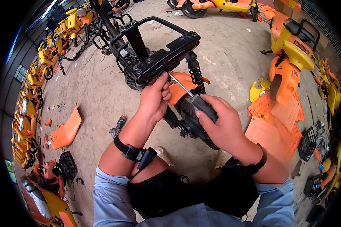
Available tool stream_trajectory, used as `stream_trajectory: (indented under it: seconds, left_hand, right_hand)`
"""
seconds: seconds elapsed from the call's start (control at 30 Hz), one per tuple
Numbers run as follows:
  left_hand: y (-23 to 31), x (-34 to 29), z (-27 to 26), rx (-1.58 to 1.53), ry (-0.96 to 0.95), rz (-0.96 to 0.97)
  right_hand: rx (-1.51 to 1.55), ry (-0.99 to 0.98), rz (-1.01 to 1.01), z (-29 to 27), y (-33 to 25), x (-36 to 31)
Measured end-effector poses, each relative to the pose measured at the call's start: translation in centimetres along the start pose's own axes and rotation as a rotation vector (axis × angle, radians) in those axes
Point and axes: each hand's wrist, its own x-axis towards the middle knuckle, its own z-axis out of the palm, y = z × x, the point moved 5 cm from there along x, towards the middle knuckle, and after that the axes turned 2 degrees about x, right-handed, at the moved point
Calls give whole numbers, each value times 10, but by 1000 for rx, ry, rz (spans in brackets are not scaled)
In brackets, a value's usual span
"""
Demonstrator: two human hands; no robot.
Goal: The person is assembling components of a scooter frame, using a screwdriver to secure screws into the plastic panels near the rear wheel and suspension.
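Note:
My right hand is wrapped round the dark handle of a screwdriver, whose metal shaft points up and left to the underside of a black rear rack. Close to the tip, my left hand has its fingers curled together just below the rack's edge; what they hold, if anything, is hidden. The rack sits on a stripped scooter frame. Under it are an orange fender, a black coil shock absorber and the rear wheel, partly covered by my right hand.
A power tool lies on the floor by my left forearm. An orange body panel lies further left. Yellow scooters line the left side. At right stand a yellow and orange scooter, flat orange panels and a black basket.

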Motion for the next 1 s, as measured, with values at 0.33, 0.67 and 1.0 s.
stream_trajectory:
  seconds: [0.33,0.67,1.0]
  left_hand:
    - [0,1,0,-2,0,20]
    - [0,1,-1,-10,-10,17]
    - [-15,-17,24,67,-199,-137]
  right_hand:
    - [17,-3,20,-1,0,1]
    - [-2,-3,-13,-1,-1,2]
    - [546,-99,523,4,26,3]
